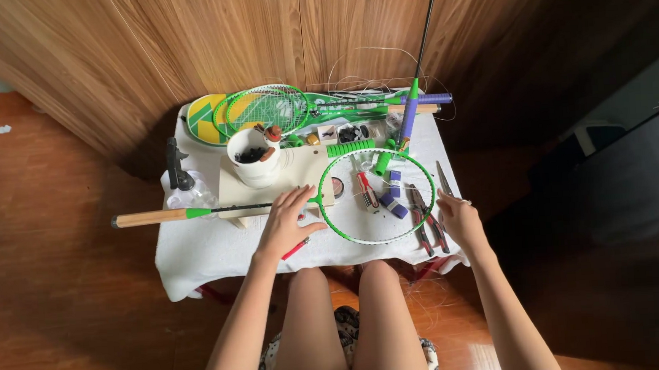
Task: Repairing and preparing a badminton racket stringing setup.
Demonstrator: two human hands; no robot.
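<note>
Racket frame point(332, 224), green and unstrung, lies flat on the white-covered worktop point(196, 254) in front of you, its wooden-gripped handle point(152, 217) pointing left. Your left hand point(287, 219) rests on the throat, fingers spread and pressing down, not clamped around it. Your right hand point(457, 217) sits at the right edge, fingers curled on scissors point(443, 178). Red pliers point(427, 221) lie just beside it. Farther away stand a white mug point(256, 166) and more green rackets point(264, 109).

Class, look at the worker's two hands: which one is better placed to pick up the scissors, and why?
Right. The right hand already rests beside the scissors at the table's right edge, while the left hand lies on the unstrung green racket, near its throat, on the far side of the hoop.
</note>
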